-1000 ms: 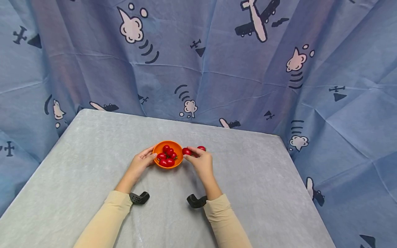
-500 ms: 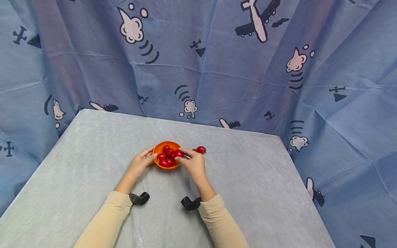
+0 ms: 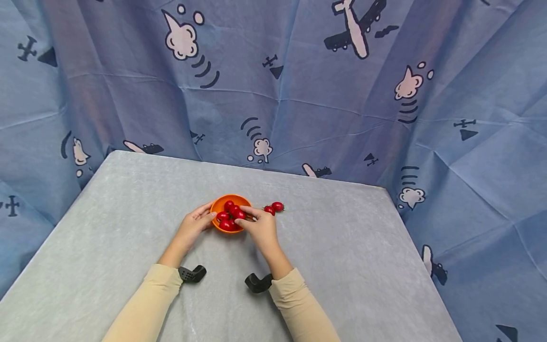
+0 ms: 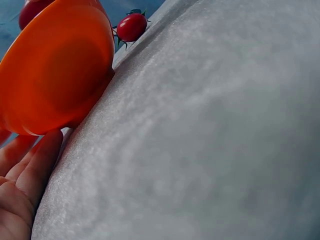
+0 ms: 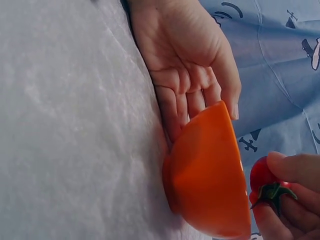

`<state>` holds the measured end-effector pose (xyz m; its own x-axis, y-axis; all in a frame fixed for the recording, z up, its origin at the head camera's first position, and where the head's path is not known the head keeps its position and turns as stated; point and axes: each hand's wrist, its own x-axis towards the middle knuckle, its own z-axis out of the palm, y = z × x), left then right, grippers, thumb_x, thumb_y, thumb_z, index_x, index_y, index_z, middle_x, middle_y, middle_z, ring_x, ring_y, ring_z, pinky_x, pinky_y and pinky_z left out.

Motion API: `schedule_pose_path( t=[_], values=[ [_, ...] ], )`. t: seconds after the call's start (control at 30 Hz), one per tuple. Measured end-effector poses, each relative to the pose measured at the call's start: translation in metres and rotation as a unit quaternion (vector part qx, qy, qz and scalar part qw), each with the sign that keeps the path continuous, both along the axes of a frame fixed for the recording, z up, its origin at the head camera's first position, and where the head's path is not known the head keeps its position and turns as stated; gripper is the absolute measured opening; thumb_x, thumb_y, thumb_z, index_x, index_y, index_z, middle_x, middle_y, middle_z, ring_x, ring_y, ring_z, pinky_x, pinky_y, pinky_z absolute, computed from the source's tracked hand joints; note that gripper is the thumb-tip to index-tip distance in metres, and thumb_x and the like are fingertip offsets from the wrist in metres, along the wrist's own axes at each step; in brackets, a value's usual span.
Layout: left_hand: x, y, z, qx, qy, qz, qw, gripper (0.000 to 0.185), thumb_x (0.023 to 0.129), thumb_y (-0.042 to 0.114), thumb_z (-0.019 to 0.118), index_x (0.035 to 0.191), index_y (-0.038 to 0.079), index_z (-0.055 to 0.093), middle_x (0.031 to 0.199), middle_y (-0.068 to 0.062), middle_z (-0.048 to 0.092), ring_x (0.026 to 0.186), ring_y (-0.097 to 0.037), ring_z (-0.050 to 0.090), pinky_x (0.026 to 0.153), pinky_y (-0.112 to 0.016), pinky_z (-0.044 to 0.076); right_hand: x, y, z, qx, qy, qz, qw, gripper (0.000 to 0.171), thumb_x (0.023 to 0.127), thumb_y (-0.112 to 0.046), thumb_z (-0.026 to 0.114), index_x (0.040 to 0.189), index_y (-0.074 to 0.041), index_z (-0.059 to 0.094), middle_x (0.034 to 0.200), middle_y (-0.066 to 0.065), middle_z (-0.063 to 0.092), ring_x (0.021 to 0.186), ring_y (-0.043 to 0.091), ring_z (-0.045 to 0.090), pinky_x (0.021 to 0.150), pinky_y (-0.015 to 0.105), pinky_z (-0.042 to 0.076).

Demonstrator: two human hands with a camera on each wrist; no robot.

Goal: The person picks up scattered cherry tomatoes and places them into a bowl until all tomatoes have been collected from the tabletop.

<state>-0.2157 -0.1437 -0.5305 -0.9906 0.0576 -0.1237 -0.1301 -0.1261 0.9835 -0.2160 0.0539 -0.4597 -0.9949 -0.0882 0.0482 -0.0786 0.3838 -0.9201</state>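
An orange bowl [image 3: 219,204] stands on the table, with several red cherry tomatoes [image 3: 225,225] inside it. My left hand [image 3: 194,223] holds the bowl from its left side. The right wrist view shows that thumb at the rim of the bowl [image 5: 210,175] and the fingers against its outer wall. Over the bowl's right half, my right hand [image 3: 263,231] pinches a cherry tomato [image 5: 262,172] between thumb and fingers, its green stalk end showing. In the left wrist view, the fingers [image 4: 42,167] of my left hand reach under the bowl's side.
To the right of the bowl lie two loose cherry tomatoes, one [image 3: 278,206] slightly behind the other [image 3: 269,210]. A pale grey cloth covers the table [image 3: 342,247]. Behind it hangs a blue curtain [image 3: 299,118] printed with planes.
My right hand has carried the cherry tomato leftward from beside the bowl to over its inside. Both loose tomatoes have come into fuller view. My left hand and the bowl have stayed put.
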Motion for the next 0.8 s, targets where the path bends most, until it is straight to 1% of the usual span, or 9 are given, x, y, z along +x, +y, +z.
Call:
schedule_pose_path(
  t=[0.23,0.37,0.57,0.8],
  values=[
    [0.0003,-0.0001,0.0004,0.007,0.002,0.0,1.0,0.054,0.1,0.014,0.057,0.149,-0.001,0.041,0.15,-0.023,0.046,0.098,0.011,0.061,0.084,-0.013,0.053,0.0025,-0.0038,-0.0027,0.041,0.018,-0.003,0.999,0.034,0.077,-0.01,0.084,0.11,-0.007,0.077,0.11,0.013,0.076,0.108,0.025,0.068,0.085,0.033,0.06],
    [0.0,0.0002,0.0003,0.008,0.0,0.002,1.0,0.054,0.1,0.014,0.057,0.149,-0.002,0.041,0.15,-0.023,0.046,0.097,0.011,0.061,0.083,-0.013,0.053,0.0036,-0.0054,-0.0033,0.038,0.015,-0.004,0.999,0.033,0.077,-0.009,0.084,0.11,-0.007,0.077,0.111,0.012,0.075,0.108,0.025,0.068,0.086,0.034,0.059],
    [-0.0003,0.0003,0.0002,0.012,0.0,0.002,0.9999,0.053,0.1,0.013,0.056,0.149,-0.002,0.041,0.151,-0.023,0.045,0.097,0.011,0.061,0.083,-0.013,0.053,0.0044,-0.0075,-0.0036,0.038,0.015,0.009,0.999,0.034,0.079,-0.008,0.083,0.112,-0.006,0.076,0.116,0.014,0.074,0.108,0.026,0.069,0.086,0.033,0.06],
    [0.0001,-0.0003,0.001,0.009,-0.002,0.002,1.0,0.054,0.1,0.014,0.057,0.149,-0.001,0.041,0.151,-0.022,0.045,0.098,0.011,0.061,0.083,-0.012,0.053,0.0045,-0.0104,-0.0034,0.054,0.019,0.007,0.998,0.034,0.08,-0.009,0.082,0.113,-0.006,0.076,0.118,0.014,0.073,0.11,0.026,0.068,0.087,0.034,0.059]
  ],
)
